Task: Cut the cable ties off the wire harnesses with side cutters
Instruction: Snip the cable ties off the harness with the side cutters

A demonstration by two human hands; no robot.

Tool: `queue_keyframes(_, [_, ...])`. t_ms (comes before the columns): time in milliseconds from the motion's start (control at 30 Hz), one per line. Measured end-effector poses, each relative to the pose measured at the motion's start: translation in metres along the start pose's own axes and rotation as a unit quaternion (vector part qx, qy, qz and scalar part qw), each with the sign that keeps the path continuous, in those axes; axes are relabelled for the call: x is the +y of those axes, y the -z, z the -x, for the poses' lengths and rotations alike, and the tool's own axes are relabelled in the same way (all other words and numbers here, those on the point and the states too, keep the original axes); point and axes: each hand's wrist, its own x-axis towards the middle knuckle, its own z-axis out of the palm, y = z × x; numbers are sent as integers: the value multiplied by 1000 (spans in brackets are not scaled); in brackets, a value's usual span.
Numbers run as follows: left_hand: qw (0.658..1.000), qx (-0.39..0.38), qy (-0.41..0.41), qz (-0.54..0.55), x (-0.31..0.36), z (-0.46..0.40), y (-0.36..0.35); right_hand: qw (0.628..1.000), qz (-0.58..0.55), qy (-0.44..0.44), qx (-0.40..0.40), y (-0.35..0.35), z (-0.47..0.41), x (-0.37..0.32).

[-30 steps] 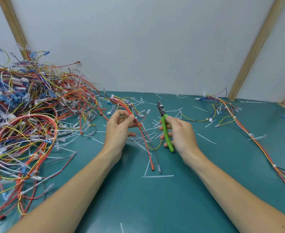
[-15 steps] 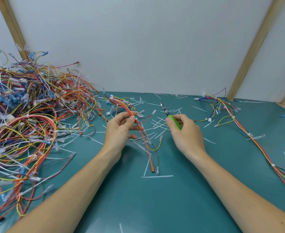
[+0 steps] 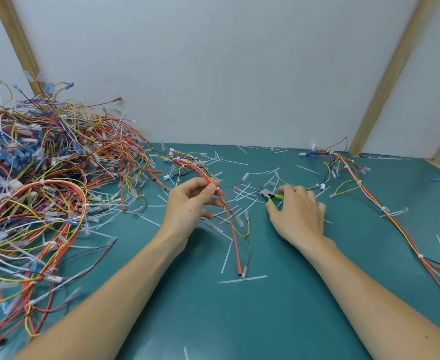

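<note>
Green-handled side cutters (image 3: 270,196) gripped in right hand (image 3: 298,216); left hand (image 3: 189,203) pinching red-yellow wire harness (image 3: 221,203) above tabletop (image 3: 265,320).

A teal-topped table (image 3: 278,320) fills the lower frame. A big tangled heap of wire harnesses (image 3: 39,203) covers its left side. One long harness (image 3: 395,224) trails down the right edge. White cut cable ties (image 3: 242,279) lie scattered across the centre, among them a loose strip at lower centre.
</note>
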Motion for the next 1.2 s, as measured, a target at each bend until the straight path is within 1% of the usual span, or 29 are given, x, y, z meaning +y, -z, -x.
queue_keyframes(67, [999,-25,-13,-24,-2,2,-3,990,-114,30,73,6,1,-6])
queue_keyframes(133, [997,-53,-19,-47,-4,4,-7,949,-253,102,159,16,5,-17])
queue_keyframes(167, [996,-68,-20,-56,-6,5,-9,930,-287,142,182,20,10,-24])
queue_keyframes(200, [994,-82,-22,-66,-7,6,-11,920,-296,181,185,22,15,-31])
queue_keyframes(267, [991,-99,-28,-84,-8,7,-12,920,-275,237,149,19,26,-39])
queue_keyframes(300, [990,-102,-31,-90,-9,8,-12,926,-259,249,121,15,30,-41])
queue_keyframes(400, [990,-98,-38,-94,-8,8,-10,937,-248,242,49,9,34,-41])
queue_keyframes(533, [990,-90,-49,-99,-6,6,-9,937,-255,238,25,10,32,-41])
queue_keyframes(633, [993,-68,-8,-93,-6,3,-3,939,-236,247,30,10,32,-39])
queue_keyframes(700, [997,-39,53,-49,-5,-2,2,931,-239,274,44,12,33,-39])
queue_keyframes(767, [991,0,123,58,-2,-8,10,917,-252,305,50,16,35,-40])
queue_keyframes(867, [954,53,188,228,2,-17,22,908,-264,322,48,18,38,-41])
queue_keyframes(933, [930,66,202,300,2,-18,24,905,-268,319,88,21,40,-40])
queue_keyframes(1000, [920,64,207,326,2,-17,21,896,-268,330,132,26,39,-39])
queue_keyframes(1100, [921,67,200,326,4,-18,16,888,-257,342,169,29,32,-32])
queue_keyframes(1200, [932,51,188,306,5,-18,16,911,-228,289,187,26,25,-23])
